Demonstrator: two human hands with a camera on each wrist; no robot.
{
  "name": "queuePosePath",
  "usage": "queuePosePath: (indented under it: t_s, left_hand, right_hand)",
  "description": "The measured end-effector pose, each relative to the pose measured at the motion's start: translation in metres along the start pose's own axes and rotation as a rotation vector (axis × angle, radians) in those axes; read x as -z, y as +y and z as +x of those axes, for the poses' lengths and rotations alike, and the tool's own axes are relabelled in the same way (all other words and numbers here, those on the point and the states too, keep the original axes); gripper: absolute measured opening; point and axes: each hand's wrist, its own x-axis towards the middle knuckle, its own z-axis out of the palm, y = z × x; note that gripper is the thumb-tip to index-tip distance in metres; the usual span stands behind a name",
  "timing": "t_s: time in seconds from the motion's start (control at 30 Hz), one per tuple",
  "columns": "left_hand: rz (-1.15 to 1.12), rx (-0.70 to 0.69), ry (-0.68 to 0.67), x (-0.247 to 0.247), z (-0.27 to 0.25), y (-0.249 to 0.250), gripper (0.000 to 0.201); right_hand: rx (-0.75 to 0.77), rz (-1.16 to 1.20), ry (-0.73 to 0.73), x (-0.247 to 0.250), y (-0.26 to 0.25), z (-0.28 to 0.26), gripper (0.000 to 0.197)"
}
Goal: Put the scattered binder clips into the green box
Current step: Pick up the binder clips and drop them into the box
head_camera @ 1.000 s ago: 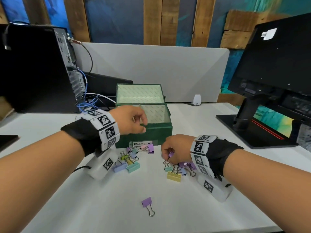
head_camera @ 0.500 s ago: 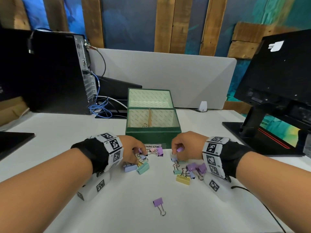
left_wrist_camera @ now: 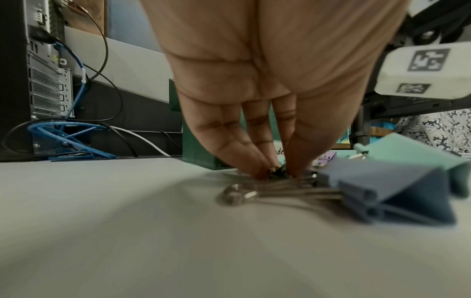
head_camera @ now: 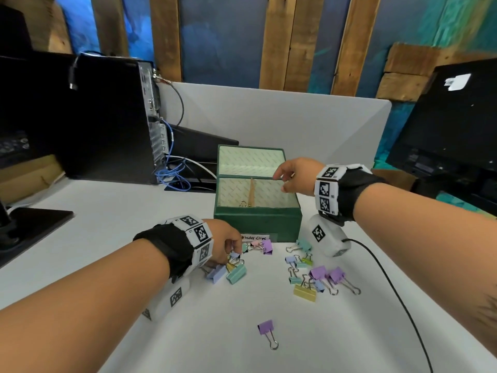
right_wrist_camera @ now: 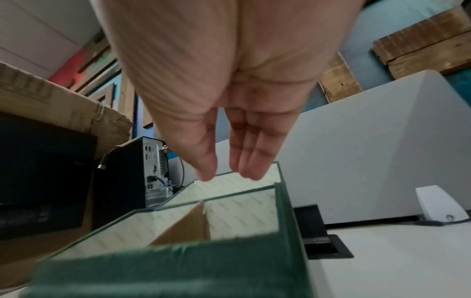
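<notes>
One green box (head_camera: 258,224); roughly sixteen binder clips (head_camera: 304,290); two hands.

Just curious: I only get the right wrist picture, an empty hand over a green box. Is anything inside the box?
Observer: Yes. The head view shows a metal clip handle in the green box, left of the divider.
Visitor: And the other hand?
Observer: The left hand is down at the table, pinching a small clip.
Visitor: Many outside?
Observer: Quite a few. One purple clip lies alone, nearest the person.
</notes>
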Motion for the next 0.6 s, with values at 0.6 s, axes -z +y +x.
queuePosePath:
  t_s: [0.6]
  left_hand:
    - [0.044, -0.027, -0.018, -0.004, 0.007, -0.003, 0.03]
  right_hand:
    - [0.095, -0.186, -0.512, -0.055, 0.022, -0.078, 0.04]
